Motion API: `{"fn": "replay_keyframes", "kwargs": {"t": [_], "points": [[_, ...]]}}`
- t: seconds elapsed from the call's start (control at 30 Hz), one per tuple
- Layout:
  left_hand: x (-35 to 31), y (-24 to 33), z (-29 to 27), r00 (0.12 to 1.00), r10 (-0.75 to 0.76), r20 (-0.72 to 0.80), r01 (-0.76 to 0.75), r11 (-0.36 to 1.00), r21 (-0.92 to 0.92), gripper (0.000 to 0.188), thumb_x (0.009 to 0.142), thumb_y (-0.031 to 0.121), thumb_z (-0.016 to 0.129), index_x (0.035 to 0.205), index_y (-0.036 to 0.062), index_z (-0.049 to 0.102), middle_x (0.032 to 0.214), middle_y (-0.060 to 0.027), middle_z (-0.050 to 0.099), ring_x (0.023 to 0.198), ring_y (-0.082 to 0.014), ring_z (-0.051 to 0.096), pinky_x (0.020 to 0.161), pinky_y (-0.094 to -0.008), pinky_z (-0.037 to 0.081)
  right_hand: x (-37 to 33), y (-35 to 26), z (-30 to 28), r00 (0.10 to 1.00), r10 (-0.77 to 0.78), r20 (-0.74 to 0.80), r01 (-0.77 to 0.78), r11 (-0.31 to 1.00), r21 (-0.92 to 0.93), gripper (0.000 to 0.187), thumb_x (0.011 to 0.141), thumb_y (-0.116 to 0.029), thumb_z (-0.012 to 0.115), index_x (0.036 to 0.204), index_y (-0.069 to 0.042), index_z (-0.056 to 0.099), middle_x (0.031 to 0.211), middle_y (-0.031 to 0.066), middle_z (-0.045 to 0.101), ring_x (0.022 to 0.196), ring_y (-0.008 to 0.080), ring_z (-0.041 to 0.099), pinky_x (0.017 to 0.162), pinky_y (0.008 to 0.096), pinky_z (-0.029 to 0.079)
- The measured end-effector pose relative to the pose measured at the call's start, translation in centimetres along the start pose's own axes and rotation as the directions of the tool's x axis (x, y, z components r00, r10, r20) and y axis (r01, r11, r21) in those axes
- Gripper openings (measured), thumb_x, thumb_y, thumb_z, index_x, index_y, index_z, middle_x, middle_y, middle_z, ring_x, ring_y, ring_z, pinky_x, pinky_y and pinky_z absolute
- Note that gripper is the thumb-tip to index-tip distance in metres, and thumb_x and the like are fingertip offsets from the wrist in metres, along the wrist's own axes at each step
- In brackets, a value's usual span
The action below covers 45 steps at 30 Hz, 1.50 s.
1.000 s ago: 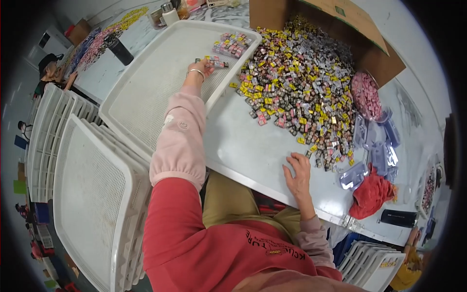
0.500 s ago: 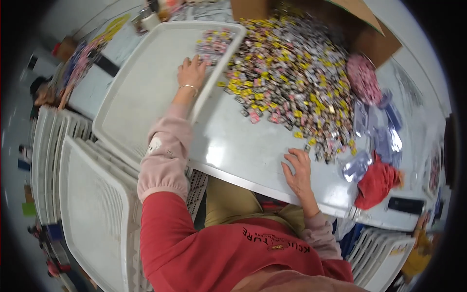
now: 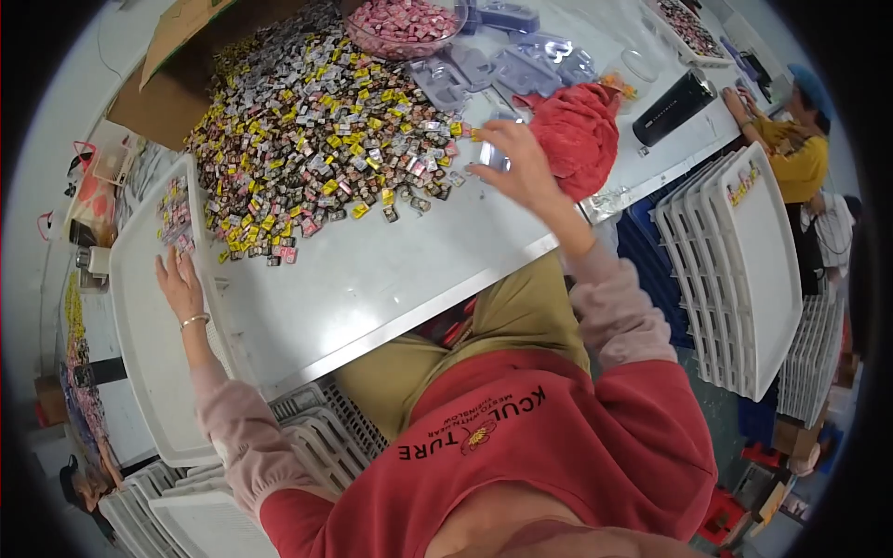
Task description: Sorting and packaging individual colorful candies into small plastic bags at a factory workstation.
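Note:
A large heap of small wrapped pieces in yellow, pink, black and silver covers the back of the table. On the left, my left hand is over a long white plastic tray, fingers stretched out. Its fingertips are beside a group of the same small pieces standing in the tray's far end. My right hand hovers at the heap's right edge, thumb and fingers apart with a gap between them. Clear plastic shows behind its fingers, and a few loose pieces lie just left of the fingertips.
A cardboard box stands behind the heap. Beyond are a clear bowl of pink pieces and clear plastic trays. A red cloth and black bottle lie right. Stacked white trays stand beside the table; a co-worker sits beyond.
The view has turned to the right. My right hand has moved up toward the heap's right edge, near the red cloth. My left hand stays at the group of pieces in the tray.

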<state>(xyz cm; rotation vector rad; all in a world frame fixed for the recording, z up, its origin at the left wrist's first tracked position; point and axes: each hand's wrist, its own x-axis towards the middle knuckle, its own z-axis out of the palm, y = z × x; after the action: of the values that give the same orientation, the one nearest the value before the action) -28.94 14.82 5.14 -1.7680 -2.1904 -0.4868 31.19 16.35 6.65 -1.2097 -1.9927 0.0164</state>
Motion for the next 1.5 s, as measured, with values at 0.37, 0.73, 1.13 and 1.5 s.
{"fn": "replay_keyframes", "kwargs": {"t": [0.37, 0.73, 1.13, 1.5], "points": [[-10.4, 23.1, -3.7, 0.967, 0.234, 0.104, -0.063, 0.611, -0.789, 0.023, 0.089, 0.009, 0.062, 0.111, 0.0041, 0.066, 0.114, -0.0087, 0.066, 0.103, -0.0175, 0.061, 0.085, -0.0298, 0.049, -2.1, 2.9, -0.8, 0.957, 0.219, 0.192, -0.198, 0.973, -0.122, 0.044, 0.068, -0.036, 0.081, 0.089, -0.001, 0.067, 0.093, 0.0168, 0.066, 0.084, 0.0373, 0.063, 0.071, 0.0445, 0.052], [-11.3, 41.4, -0.2, 0.641, 0.56, 0.524, 0.604, 0.052, -0.795, 0.031, 0.097, 0.021, 0.054, 0.12, 0.001, 0.06, 0.106, -0.0069, 0.067, 0.096, -0.0147, 0.064, 0.079, -0.0264, 0.053, 0.3, 4.9, 0.2, 0.924, 0.324, 0.204, -0.235, 0.9, -0.367, 0.03, 0.077, -0.029, 0.066, 0.076, 0.001, 0.069, 0.078, 0.0224, 0.066, 0.071, 0.0401, 0.064, 0.068, 0.0468, 0.052], [-7.4, 56.5, 6.9, 0.848, 0.237, 0.475, 0.493, -0.019, -0.87, 0.058, 0.094, 0.007, 0.046, 0.149, 0.0186, 0.03, 0.123, -0.0116, 0.055, 0.1, -0.0175, 0.053, 0.085, -0.0294, 0.045, -3.1, 7.5, -1.6, 0.774, 0.599, 0.203, -0.626, 0.679, 0.384, 0.022, 0.083, -0.015, 0.068, 0.091, 0.005, 0.07, 0.077, 0.0089, 0.07, 0.064, 0.0165, 0.064, 0.061, 0.0302, 0.05], [-7.0, 55.1, 7.3, 0.83, 0.381, 0.408, 0.481, -0.115, -0.869, 0.055, 0.095, 0.003, 0.045, 0.147, 0.0158, 0.032, 0.105, -0.0063, 0.058, 0.087, -0.0118, 0.053, 0.075, -0.0251, 0.046, -1.6, 8.1, -3.7, 0.549, 0.586, 0.596, -0.826, 0.27, 0.496, 0.014, 0.089, -0.015, 0.066, 0.097, -0.004, 0.07, 0.08, -0.0011, 0.067, 0.056, 0.0023, 0.054, 0.05, 0.0148, 0.045]]}}
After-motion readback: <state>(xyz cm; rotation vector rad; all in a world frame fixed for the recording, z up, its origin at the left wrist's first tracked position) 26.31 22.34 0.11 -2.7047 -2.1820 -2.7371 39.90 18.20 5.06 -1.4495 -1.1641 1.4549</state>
